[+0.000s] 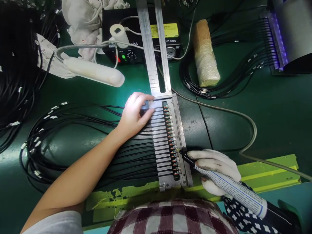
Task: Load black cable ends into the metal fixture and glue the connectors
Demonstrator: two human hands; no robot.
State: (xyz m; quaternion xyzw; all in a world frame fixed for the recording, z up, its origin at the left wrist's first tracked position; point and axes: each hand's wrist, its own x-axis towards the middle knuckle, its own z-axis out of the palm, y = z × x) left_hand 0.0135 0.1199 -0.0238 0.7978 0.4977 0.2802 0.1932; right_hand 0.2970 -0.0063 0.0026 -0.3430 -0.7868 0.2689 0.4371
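Note:
A metal wire-holding fixture (162,152) lies lengthwise before me, with black cables (136,156) laid side by side across it. Their stripped ends, with small connectors (173,148), line up over its slot. My bare left hand (134,113) rests at the fixture's upper left edge, thumb and index finger apart on the plate, beside a small bluish piece (145,104). In a white glove, my right hand (216,167) is closed round a long labelled glue syringe (231,185). Its black nozzle tip meets the row of connectors about two thirds down; whether it touches them I cannot tell.
Behind stands a black dispenser box (131,55) with a gauge. A white lamp (95,71) hangs left. A wrapped block (207,55) lies on cable coils. At the right, a purple-lit unit (278,42) holds cable ends. A grey hose (229,110) crosses the green table.

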